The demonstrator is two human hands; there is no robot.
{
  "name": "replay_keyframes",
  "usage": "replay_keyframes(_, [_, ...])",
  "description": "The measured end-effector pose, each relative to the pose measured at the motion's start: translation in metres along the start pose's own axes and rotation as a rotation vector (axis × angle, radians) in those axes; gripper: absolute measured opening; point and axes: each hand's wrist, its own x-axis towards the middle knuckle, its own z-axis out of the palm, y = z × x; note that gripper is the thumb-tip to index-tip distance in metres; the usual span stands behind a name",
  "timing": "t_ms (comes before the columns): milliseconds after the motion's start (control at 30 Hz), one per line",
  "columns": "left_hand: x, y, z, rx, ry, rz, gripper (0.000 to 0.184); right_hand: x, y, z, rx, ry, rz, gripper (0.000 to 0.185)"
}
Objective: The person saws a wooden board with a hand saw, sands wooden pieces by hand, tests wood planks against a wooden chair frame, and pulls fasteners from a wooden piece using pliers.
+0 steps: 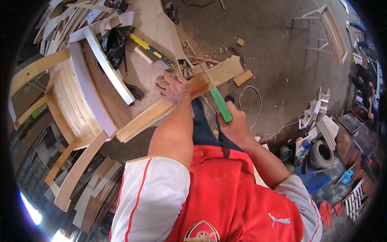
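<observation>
My left hand (174, 88) presses down on a long wooden board (147, 117) along the workbench edge, its fingers spread. In my right hand (236, 123) is a green-handled tool (221, 105), its far end touching the board near its right end. The tool's blade is too thin to make out clearly. Just above my left hand, a yellow and black hand tool (152, 50) lies on the bench (139, 84). Black-handled pliers (135, 91) rest to the left of my left hand.
A curved wooden frame (74, 101) stands at the left, by a white strip (108, 66) and a black bag (113, 45). Offcuts (243, 77) and a cable (261, 105) lie on the floor. A tire (321, 155) is at right; people (373, 101) are at the far right.
</observation>
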Motion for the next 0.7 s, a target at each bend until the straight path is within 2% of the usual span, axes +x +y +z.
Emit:
replay_keyframes(167, [-0.003,0.002,-0.003,0.04,0.021,0.005,0.062,-0.035,-0.015,-0.04,0.038,-0.012,0.009,0.016])
replay_keyframes(333, [-0.002,0.002,-0.005,0.004,-0.027,0.008,0.063,0.014,0.0,-0.014,0.041,0.016,-0.005,0.016])
replay_keyframes(567, [-0.005,-0.003,-0.002,-0.003,0.024,0.03,0.062,-0.029,-0.01,-0.032,0.017,-0.008,0.029,0.018])
replay_keyframes(667, [-0.003,0.001,-0.002,-0.041,0.022,0.036,0.061,0.017,0.011,0.001,0.071,0.035,-0.044,0.018])
replay_keyframes(700, [-0.004,0.001,-0.005,-0.048,0.007,0.027,0.061,0.015,0.009,-0.001,0.063,0.011,-0.009,0.018])
